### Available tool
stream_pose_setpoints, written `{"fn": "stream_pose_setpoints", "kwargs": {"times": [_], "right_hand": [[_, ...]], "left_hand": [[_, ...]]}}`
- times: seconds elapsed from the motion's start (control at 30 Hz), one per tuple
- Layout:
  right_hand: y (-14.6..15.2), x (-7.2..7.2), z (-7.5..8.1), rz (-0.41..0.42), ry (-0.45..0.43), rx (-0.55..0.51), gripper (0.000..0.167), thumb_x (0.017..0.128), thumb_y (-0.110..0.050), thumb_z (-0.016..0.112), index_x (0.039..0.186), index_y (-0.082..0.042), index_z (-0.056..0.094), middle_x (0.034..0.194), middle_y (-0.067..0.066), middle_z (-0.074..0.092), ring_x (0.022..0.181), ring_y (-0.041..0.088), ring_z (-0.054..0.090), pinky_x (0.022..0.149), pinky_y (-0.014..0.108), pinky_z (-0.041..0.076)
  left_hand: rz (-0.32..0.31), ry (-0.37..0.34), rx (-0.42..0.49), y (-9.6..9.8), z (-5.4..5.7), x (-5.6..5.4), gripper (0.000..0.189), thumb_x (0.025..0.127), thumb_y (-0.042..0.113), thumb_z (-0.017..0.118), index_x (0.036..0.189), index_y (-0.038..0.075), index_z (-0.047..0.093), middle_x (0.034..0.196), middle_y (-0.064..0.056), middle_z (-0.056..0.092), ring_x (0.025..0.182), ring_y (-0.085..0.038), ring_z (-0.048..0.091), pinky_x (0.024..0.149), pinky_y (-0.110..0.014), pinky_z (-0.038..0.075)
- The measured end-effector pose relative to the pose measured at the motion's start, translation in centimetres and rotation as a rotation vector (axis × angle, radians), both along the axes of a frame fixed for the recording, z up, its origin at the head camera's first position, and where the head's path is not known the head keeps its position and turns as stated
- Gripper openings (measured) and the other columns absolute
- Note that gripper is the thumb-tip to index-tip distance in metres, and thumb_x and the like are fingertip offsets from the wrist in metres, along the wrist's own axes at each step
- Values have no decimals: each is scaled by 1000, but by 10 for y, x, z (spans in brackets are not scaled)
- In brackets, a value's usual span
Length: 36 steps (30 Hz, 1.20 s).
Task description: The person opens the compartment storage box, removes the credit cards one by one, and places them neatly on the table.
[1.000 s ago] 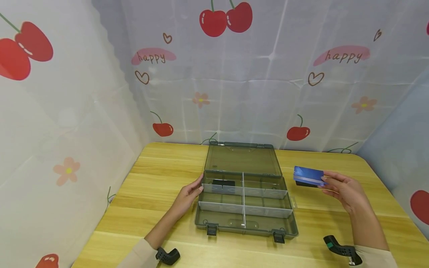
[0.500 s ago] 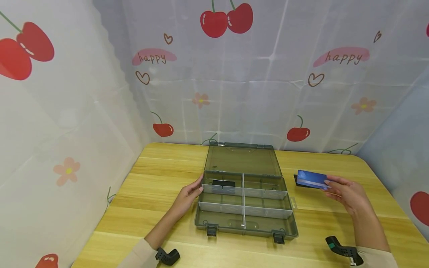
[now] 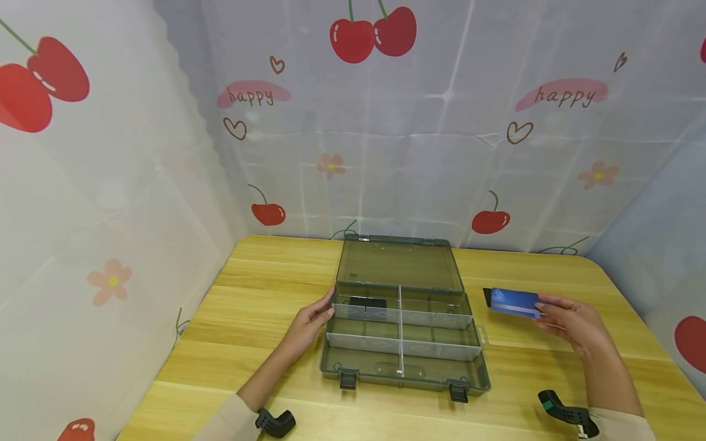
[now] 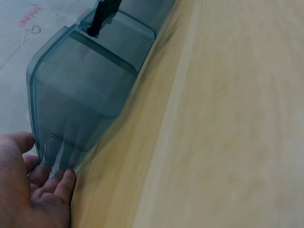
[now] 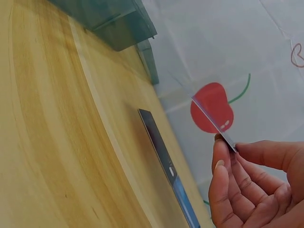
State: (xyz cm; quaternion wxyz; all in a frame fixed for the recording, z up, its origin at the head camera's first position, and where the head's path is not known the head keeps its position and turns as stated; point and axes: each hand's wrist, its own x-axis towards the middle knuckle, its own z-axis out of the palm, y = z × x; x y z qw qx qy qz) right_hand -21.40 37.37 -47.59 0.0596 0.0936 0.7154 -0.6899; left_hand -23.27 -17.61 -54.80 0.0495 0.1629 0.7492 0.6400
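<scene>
My right hand (image 3: 570, 318) pinches a blue card (image 3: 513, 302) with a pale stripe by its right end, between thumb and fingers. In the right wrist view the held card (image 5: 211, 118) appears edge-on, above a second, partly black card (image 5: 159, 145) lying on the table. Of that lower card only a black corner (image 3: 487, 297) shows in the head view. My left hand (image 3: 306, 324) holds the left side of a smoky clear divided box (image 3: 419, 383); its bent fingers (image 4: 66, 185) touch the side wall. A flat black item (image 3: 368, 302) sits in the back left compartment.
The box's lid (image 3: 399, 263) lies folded back toward the curtain (image 3: 386, 184). Two dark latches, the left latch (image 3: 348, 380) and right latch (image 3: 459, 392), hang at its front. Wood table (image 3: 248, 294) surrounds the box.
My right hand has moved slightly right and down with the blue card, which covers more of the black card below. The left hand and box have stayed put.
</scene>
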Motion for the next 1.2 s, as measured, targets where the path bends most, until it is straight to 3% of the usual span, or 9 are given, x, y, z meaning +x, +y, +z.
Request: {"fn": "stream_pose_setpoints", "kwargs": {"times": [0.3, 0.43, 0.6, 0.83, 0.97, 1.2], "right_hand": [[4, 2, -4, 33, 16, 144, 15, 100, -15, 66, 101, -28, 73, 92, -18, 68, 81, 12, 73, 73, 31, 63], [6, 2, -5, 36, 0, 190, 12, 101, -17, 66, 109, -20, 74, 92, -18, 67, 82, 12, 73, 74, 31, 63], [7, 3, -3, 59, -21, 224, 22, 101, -14, 64, 119, -4, 71, 92, -16, 68, 81, 13, 73, 74, 31, 64], [9, 2, -3, 86, -56, 213, 22, 102, -9, 61, 119, 2, 70, 92, -14, 71, 79, 15, 73, 72, 31, 64], [9, 2, -3, 98, -64, 251, 33, 102, -12, 62, 125, 12, 64, 92, -10, 72, 79, 15, 73, 71, 31, 63], [8, 3, -6, 120, -65, 292, 42, 102, -15, 63, 130, 16, 58, 93, -4, 74, 79, 16, 73, 69, 31, 63]], "left_hand": [[0, 3, 4, 0, 0, 0, 56, 107, 29, 55, 157, 13, 37, 163, 3, 30, 149, -20, 31, 115, -29, 35], [3, 4, 0, 0, 0, 1, 55, 107, 29, 55, 157, 13, 37, 163, 3, 30, 149, -21, 31, 115, -29, 35], [6, 0, -2, 0, 0, 0, 54, 107, 27, 54, 157, 13, 37, 163, 4, 31, 149, -21, 32, 115, -29, 36], [9, -7, -10, 0, 0, 0, 53, 107, 25, 54, 157, 13, 37, 163, 4, 31, 148, -21, 32, 114, -29, 37], [10, -10, -9, 0, 0, 0, 54, 107, 25, 54, 156, 11, 37, 163, 3, 31, 148, -22, 32, 114, -29, 37], [10, -15, -5, 0, 0, -1, 54, 107, 26, 54, 157, 13, 37, 162, 4, 31, 148, -20, 32, 114, -28, 37]]}}
